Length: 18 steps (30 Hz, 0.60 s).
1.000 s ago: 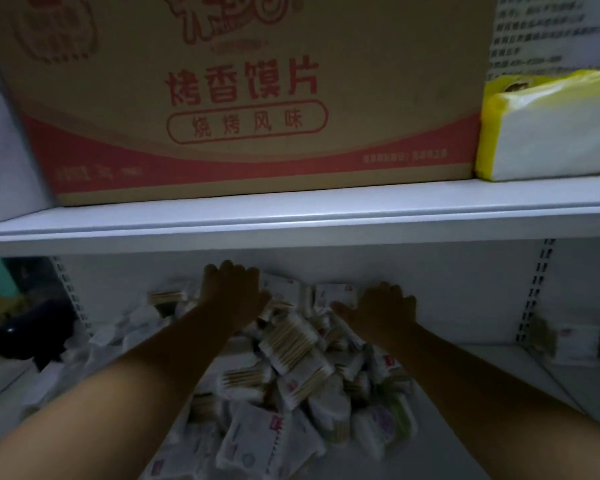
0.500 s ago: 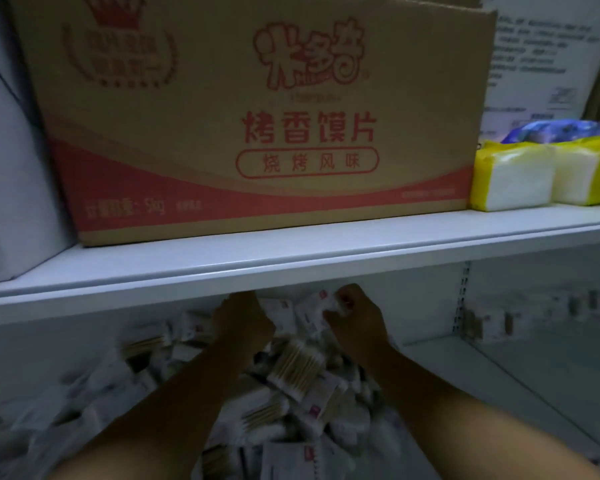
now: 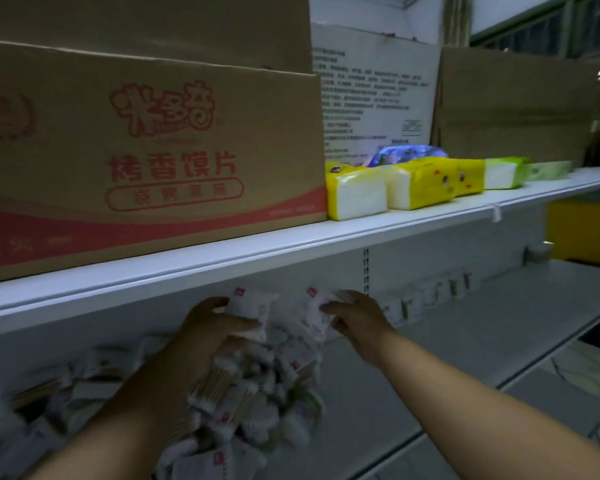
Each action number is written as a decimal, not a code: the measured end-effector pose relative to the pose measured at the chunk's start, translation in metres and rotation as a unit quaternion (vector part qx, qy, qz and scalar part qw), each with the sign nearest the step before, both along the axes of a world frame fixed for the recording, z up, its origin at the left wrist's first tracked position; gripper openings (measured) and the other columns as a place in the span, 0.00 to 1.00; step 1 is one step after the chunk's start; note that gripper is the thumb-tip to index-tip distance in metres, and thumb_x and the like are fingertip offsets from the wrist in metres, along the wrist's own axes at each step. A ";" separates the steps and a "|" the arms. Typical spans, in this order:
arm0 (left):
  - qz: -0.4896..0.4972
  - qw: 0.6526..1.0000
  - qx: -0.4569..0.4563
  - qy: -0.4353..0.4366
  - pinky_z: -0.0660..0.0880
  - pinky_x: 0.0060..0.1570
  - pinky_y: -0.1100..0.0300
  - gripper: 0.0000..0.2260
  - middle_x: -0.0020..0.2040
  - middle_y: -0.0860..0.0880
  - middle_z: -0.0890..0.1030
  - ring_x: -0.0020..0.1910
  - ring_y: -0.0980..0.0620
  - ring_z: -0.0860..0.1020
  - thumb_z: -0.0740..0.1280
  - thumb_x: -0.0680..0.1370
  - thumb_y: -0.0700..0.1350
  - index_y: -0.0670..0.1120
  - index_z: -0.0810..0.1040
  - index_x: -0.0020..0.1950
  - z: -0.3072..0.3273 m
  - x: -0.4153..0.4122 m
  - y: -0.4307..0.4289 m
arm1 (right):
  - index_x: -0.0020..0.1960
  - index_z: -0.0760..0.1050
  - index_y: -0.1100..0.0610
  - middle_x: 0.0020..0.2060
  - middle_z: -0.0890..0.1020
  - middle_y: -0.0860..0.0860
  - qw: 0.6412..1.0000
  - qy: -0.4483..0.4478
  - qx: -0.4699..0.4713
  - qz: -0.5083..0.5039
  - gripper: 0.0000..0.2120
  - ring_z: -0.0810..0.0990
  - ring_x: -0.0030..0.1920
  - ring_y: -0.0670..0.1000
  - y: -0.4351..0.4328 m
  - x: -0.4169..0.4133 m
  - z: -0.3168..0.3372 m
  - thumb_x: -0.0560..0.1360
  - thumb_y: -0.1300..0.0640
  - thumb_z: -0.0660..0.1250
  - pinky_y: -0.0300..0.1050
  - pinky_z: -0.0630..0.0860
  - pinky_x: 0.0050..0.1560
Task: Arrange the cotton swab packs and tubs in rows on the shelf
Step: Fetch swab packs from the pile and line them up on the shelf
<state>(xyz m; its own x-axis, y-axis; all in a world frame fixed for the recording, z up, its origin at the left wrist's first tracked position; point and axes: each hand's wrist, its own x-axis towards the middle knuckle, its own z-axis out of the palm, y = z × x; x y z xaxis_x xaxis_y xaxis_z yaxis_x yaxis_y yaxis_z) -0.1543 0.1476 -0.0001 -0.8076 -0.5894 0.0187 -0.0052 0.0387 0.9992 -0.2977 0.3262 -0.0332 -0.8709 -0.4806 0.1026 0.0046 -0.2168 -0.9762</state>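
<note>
A loose heap of cotton swab packs (image 3: 243, 393) lies on the white lower shelf (image 3: 465, 341), spreading to the left. My left hand (image 3: 208, 327) grips a white swab pack (image 3: 250, 310) above the heap. My right hand (image 3: 357, 317) grips another white swab pack (image 3: 317, 313) with a red mark, just right of the first. Both packs are lifted near the back wall. Farther right a row of swab packs (image 3: 430, 296) stands along the back wall, with a small tub (image 3: 537, 252) beyond it.
The upper shelf board (image 3: 291, 247) juts out just above my hands. On it stand a big cardboard box (image 3: 146, 161) and yellow tissue packs (image 3: 406, 185). A brown carton (image 3: 513, 105) stands farther right.
Both hands closed on packs and lifted them from the heap toward the back wall. My view swung up and to the right, bringing the right part of the shelf into sight.
</note>
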 end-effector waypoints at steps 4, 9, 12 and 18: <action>-0.089 0.994 0.062 0.024 0.80 0.49 0.51 0.16 0.50 0.41 0.84 0.50 0.42 0.82 0.75 0.68 0.38 0.41 0.80 0.55 -0.020 -0.037 0.087 | 0.41 0.76 0.55 0.30 0.79 0.51 0.998 -0.047 -0.043 0.011 0.07 0.78 0.28 0.46 0.080 -0.017 -0.010 0.73 0.66 0.66 0.38 0.73 0.31; -0.112 0.986 0.119 0.012 0.80 0.37 0.57 0.10 0.47 0.44 0.83 0.45 0.47 0.81 0.67 0.73 0.31 0.42 0.78 0.51 -0.043 -0.088 0.195 | 0.48 0.76 0.57 0.37 0.84 0.53 0.993 -0.081 -0.069 0.042 0.04 0.82 0.35 0.52 0.180 -0.042 -0.023 0.77 0.62 0.63 0.48 0.78 0.39; -0.119 0.985 0.122 0.009 0.79 0.38 0.55 0.11 0.45 0.44 0.84 0.44 0.46 0.82 0.66 0.73 0.29 0.42 0.77 0.50 -0.055 -0.106 0.235 | 0.46 0.76 0.56 0.37 0.84 0.52 0.995 -0.080 -0.046 0.028 0.03 0.82 0.34 0.50 0.228 -0.060 -0.036 0.77 0.62 0.64 0.46 0.77 0.38; -0.091 0.990 0.082 -0.066 0.79 0.50 0.51 0.13 0.49 0.42 0.83 0.48 0.44 0.82 0.70 0.71 0.31 0.40 0.77 0.54 -0.100 -0.124 0.278 | 0.48 0.76 0.59 0.38 0.84 0.54 0.994 -0.111 -0.003 -0.020 0.02 0.82 0.36 0.52 0.278 -0.088 -0.081 0.75 0.63 0.67 0.47 0.79 0.40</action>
